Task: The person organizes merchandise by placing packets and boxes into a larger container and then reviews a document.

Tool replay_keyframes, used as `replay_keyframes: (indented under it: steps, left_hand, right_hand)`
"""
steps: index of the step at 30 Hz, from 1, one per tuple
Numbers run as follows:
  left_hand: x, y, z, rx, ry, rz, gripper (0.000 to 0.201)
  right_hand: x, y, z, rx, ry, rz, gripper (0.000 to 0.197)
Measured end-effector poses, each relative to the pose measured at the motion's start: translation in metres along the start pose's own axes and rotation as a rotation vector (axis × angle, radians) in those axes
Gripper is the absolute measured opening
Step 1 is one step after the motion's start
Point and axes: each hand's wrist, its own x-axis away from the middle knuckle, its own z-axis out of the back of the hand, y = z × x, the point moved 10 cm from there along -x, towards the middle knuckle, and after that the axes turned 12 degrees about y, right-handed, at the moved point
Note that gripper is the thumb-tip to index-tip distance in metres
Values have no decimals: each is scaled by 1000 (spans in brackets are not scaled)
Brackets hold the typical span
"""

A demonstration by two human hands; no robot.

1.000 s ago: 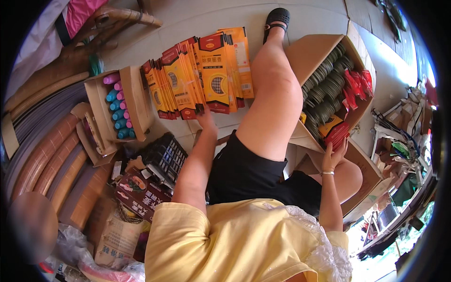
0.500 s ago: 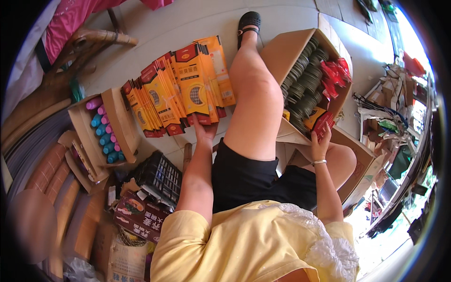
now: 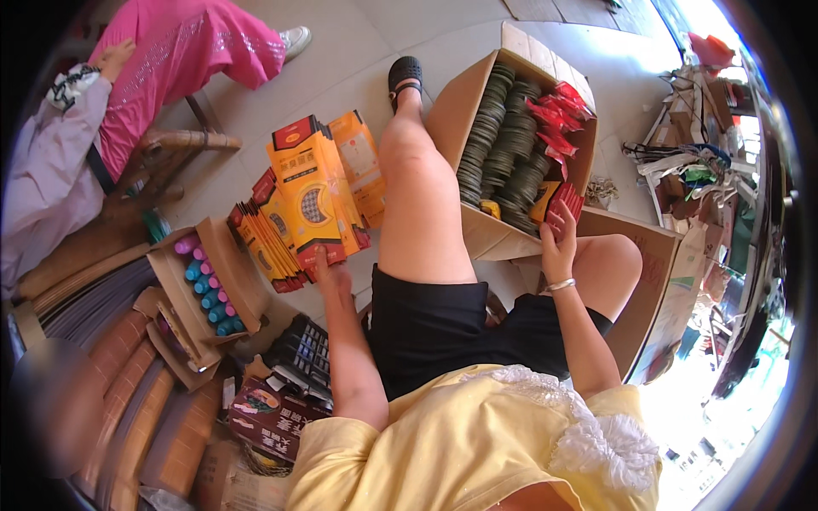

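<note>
My left hand grips the lower edge of a flat orange box and holds it tilted up above a fanned stack of similar orange boxes on the floor. A paler orange box lies just behind. My right hand holds a red packet at the near rim of an open cardboard carton. The carton holds stacks of dark green coils and more red packets. My bare leg stretches between the two hands.
A person in pink trousers sits on a wooden stool at the upper left. An open carton of bottles with blue and pink caps, dark packs and brown rolls crowd my left. Another cardboard box stands on my right.
My left hand has reached the orange boxes and tipped one up from the stack. My right hand stays at the carton's rim with the red packet. The view has swung leftward.
</note>
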Motion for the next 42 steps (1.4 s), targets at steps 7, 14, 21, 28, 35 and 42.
replay_keyframes:
  steps: [7, 14, 21, 28, 35, 42]
  left_hand:
    - [80, 77, -103, -163, -232, -119, 40]
    - [252, 41, -207, -417, -630, -190, 45]
    - [337, -103, -222, -931, -1302, 132, 85]
    - [336, -196, -370, -1289, -1590, -860, 43]
    - [310, -399, -413, -1473, -1855, -1624, 27]
    - [232, -420, -421, -1801, -2031, -1554, 18]
  right_hand:
    - [10, -130, -50, -352, -176, 121, 64]
    - [33, -185, -79, -1045, -560, -325, 125]
    - [-21, -59, 57, -838, -125, -513, 71]
    - [-66, -5, 205, -479, 90, -374, 62]
    - [-106, 15, 200, -484, 17, -567, 69]
    - [-156, 14, 152, -332, -205, -460, 94]
